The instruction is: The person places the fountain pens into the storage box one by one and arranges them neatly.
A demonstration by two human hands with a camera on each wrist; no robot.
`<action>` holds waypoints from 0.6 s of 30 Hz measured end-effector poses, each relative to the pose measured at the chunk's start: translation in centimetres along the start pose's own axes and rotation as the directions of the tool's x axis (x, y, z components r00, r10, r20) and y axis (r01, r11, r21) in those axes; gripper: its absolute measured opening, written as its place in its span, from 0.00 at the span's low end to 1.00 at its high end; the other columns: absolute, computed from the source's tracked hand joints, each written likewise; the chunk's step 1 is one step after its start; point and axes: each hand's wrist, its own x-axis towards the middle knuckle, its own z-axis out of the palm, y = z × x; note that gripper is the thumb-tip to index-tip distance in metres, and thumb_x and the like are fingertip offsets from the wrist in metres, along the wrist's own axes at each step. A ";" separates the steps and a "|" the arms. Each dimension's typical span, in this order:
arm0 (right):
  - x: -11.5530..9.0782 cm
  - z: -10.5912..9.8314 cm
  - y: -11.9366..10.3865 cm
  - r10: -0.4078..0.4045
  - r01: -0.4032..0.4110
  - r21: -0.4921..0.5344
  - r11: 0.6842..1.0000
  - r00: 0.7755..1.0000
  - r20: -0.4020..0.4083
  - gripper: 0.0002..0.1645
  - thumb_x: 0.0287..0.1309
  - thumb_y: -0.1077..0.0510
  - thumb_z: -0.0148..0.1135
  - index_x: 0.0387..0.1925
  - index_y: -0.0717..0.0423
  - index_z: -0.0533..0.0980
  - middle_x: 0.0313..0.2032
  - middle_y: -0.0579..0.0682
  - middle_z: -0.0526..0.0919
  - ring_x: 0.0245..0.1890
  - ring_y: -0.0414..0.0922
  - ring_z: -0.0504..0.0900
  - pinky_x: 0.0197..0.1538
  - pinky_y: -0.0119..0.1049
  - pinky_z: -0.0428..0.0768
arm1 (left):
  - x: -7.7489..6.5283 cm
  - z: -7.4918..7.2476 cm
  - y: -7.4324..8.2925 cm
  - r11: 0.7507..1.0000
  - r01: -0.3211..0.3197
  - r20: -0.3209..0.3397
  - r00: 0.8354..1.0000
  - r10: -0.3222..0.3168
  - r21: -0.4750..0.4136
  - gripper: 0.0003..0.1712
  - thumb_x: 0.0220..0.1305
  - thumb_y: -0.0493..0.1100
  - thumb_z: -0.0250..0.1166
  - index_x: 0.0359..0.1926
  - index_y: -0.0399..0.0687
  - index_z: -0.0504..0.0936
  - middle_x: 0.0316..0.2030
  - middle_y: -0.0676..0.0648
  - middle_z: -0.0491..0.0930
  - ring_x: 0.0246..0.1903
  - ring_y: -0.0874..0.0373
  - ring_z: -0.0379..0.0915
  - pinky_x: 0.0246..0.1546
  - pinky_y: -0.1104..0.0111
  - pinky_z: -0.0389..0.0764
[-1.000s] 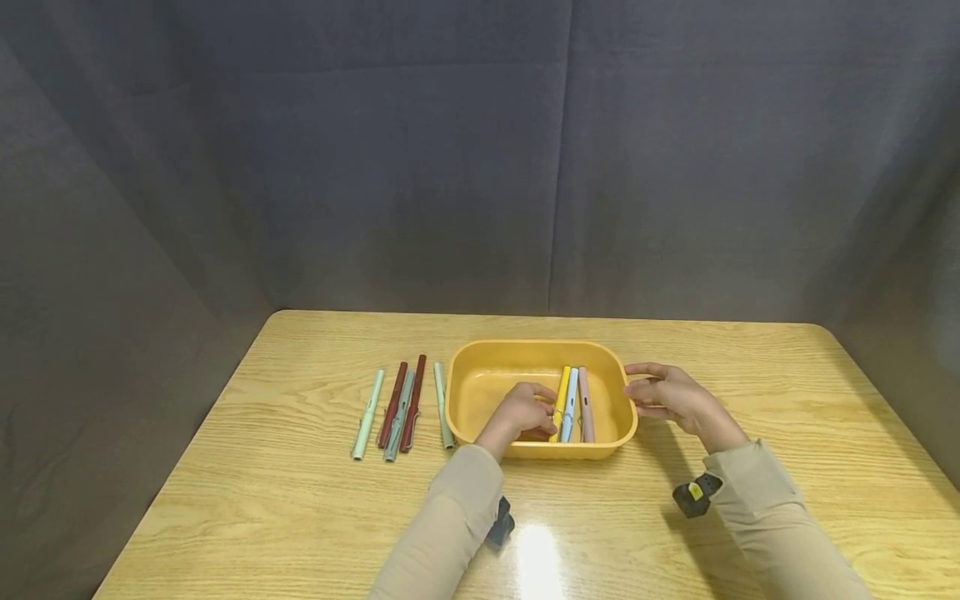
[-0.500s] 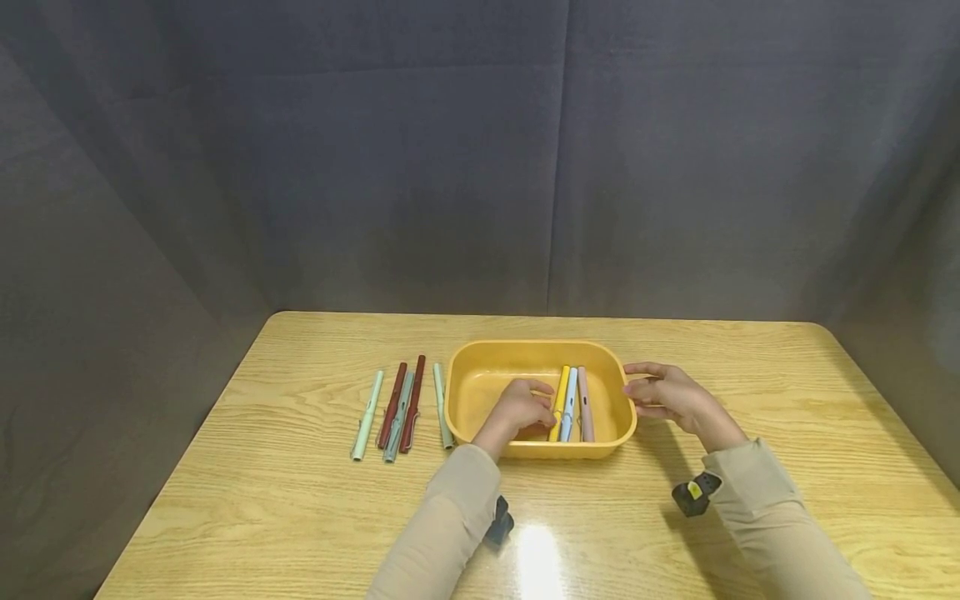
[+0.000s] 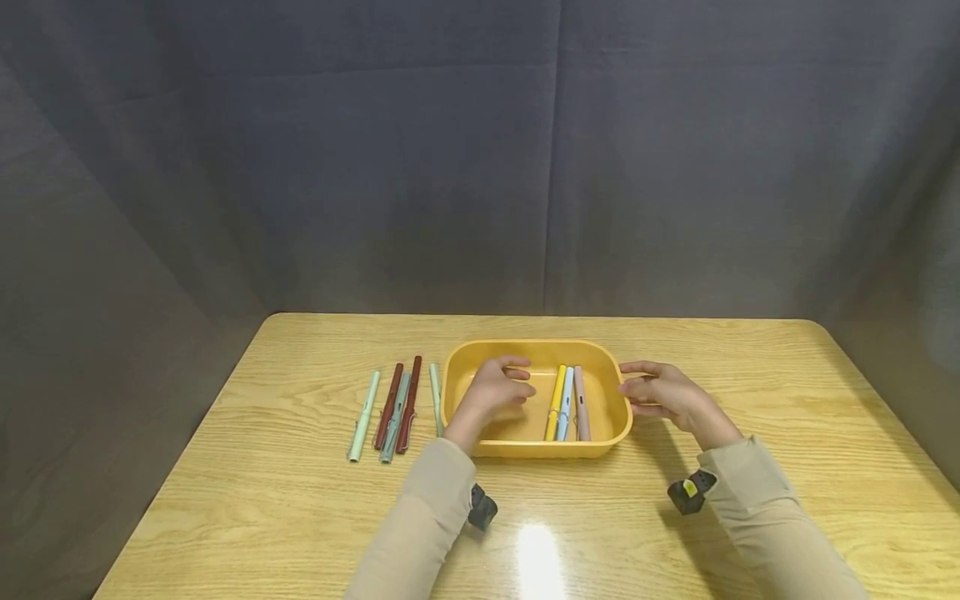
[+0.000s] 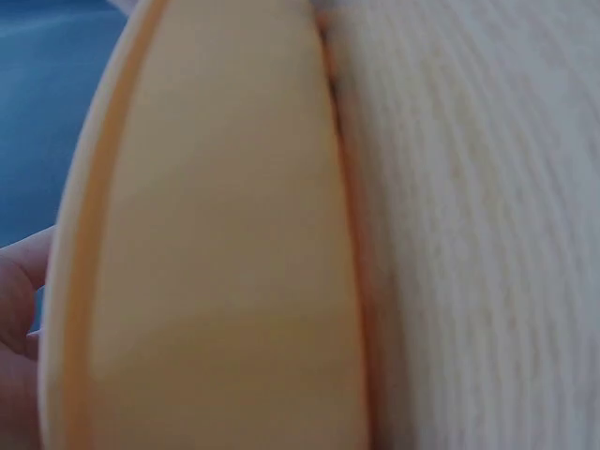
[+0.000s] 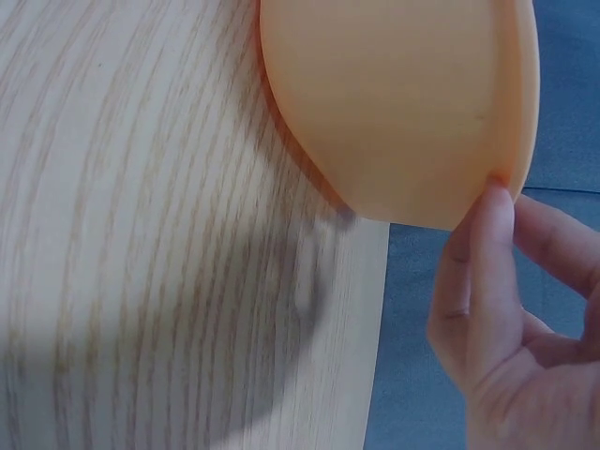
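Note:
My left hand [image 3: 495,390] hovers over the left half of a yellow-orange plastic bin [image 3: 528,450], fingers parted and nothing between them. At the left edge of the left wrist view, part of that hand [image 4: 17,309] shows beyond the bin's rim. Inside the bin, right of the hand, a yellow pen [image 3: 556,402], a light blue pen [image 3: 566,404] and a dusty pink pen [image 3: 581,404] lie side by side. My right hand [image 3: 670,396] holds the bin's right end by the rim; in the right wrist view a fingertip [image 5: 497,202] presses against the rim.
Left of the bin, on the wooden table [image 3: 262,500], lie a pale green pen [image 3: 364,417], two dark red pens, a grey-green pen [image 3: 396,418] and another pale green pen [image 3: 436,396] beside the bin wall. A dark grey curtain [image 3: 405,183] hangs behind the table.
My left hand has let go of the yellow pen and moved left and slightly up, away from it. The right hand stays at the bin's right end.

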 end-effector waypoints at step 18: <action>0.1 0.3 0.0 -0.011 0.011 0.002 1.000 1.000 0.009 0.37 0.64 0.62 0.55 0.69 0.71 0.52 0.31 0.39 0.78 0.31 0.32 0.77 0.36 0.23 0.84 | -1.7 -7.4 1.0 0.998 -0.049 -0.099 0.994 0.047 -0.024 0.30 0.61 0.29 0.61 0.65 0.38 0.68 0.60 0.32 0.70 0.55 0.41 0.74 0.56 0.59 0.81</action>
